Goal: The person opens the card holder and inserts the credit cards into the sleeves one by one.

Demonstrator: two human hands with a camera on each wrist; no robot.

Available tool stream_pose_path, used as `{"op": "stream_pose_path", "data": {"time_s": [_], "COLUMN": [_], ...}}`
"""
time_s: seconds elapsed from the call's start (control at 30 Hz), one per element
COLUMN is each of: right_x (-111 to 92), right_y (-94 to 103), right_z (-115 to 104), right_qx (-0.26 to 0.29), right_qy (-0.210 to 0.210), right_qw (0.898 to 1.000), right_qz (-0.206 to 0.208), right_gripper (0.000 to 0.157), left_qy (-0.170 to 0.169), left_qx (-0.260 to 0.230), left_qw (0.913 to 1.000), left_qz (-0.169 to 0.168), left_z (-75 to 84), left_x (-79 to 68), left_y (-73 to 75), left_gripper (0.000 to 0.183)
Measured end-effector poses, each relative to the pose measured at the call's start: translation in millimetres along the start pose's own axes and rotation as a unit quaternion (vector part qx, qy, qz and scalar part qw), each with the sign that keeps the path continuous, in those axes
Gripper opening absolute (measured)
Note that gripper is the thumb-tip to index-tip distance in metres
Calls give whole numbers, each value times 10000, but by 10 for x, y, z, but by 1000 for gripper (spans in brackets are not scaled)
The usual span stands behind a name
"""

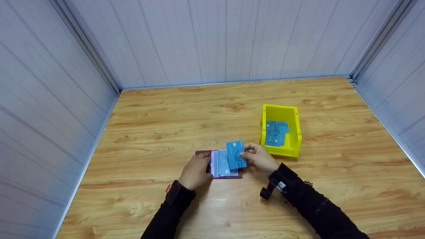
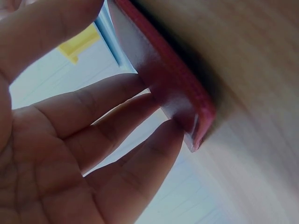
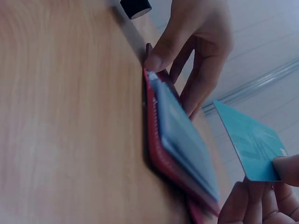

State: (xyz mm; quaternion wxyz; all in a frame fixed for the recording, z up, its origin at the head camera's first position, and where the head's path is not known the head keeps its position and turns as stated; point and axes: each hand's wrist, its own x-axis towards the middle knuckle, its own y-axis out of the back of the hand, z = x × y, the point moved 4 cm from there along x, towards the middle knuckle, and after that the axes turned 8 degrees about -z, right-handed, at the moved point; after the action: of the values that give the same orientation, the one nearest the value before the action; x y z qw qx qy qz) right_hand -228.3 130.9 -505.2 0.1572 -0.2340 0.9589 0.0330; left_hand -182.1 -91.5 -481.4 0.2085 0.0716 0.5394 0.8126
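A red card holder (image 1: 239,177) lies spread on the wooden table with clear plastic sleeves (image 1: 223,167), a blue card showing inside. My left hand (image 1: 196,170) holds its left side; in the right wrist view the thumb presses by the sleeves. From the left wrist, fingertips meet the edge of the red cover (image 2: 161,77). Between thumb and fingers, my right hand (image 1: 260,160) pinches a blue card (image 1: 235,154) with dark lettering. In the head view this card overlaps the right part of the sleeves; the right wrist view shows it raised apart from them (image 3: 184,135).
A yellow bin (image 1: 297,132) stands right of the card holder, just beyond my right hand, with several blue cards (image 1: 275,132) lying in it. White panel walls (image 1: 212,39) border the table (image 1: 159,116) at the back and both sides.
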Motion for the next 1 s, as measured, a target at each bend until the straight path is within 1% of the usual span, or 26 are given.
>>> {"op": "stream_pose_path", "data": {"time_s": [0.17,0.27,0.37,0.5,0.57,0.67,0.77,0.83,0.9,1.0], "right_x": [35,42,38,30,29,18,12,10,10,6], "right_y": [8,-1,-7,-6,-8,-10,-2,10,21,34], "right_z": [87,104,101,101,105,100,102,107,113,118], "right_qx": [433,700,835,960,1015,1092,1213,1263,1323,1342], "right_qy": [-4,-49,-62,-196,-245,-151,-81,-83,-116,-133], "right_qw": [9991,9975,9965,9951,9944,9938,9925,9919,9910,9908], "right_qz": [-34,-18,-12,109,174,106,94,102,140,123], "right_gripper": [11,9,10,10,9,10,9,9,7,7], "left_qy": [110,175,317,439,383,162,-112,-224,-253,-149], "left_qx": [-48,-57,-155,-342,-388,-394,-238,-73,110,374], "left_qw": [9999,9997,9991,9984,9985,9990,9994,9991,9986,9978], "left_qz": [-104,-188,-242,-119,-19,97,220,343,443,521], "left_z": [4,15,36,110,177,310,443,511,556,597], "left_x": [-1,-4,-7,2,6,12,26,50,79,129], "left_y": [12,15,12,-6,-21,-53,-98,-131,-169,-221], "left_gripper": [54,55,57,58,57,54,49,45,43,42]}}
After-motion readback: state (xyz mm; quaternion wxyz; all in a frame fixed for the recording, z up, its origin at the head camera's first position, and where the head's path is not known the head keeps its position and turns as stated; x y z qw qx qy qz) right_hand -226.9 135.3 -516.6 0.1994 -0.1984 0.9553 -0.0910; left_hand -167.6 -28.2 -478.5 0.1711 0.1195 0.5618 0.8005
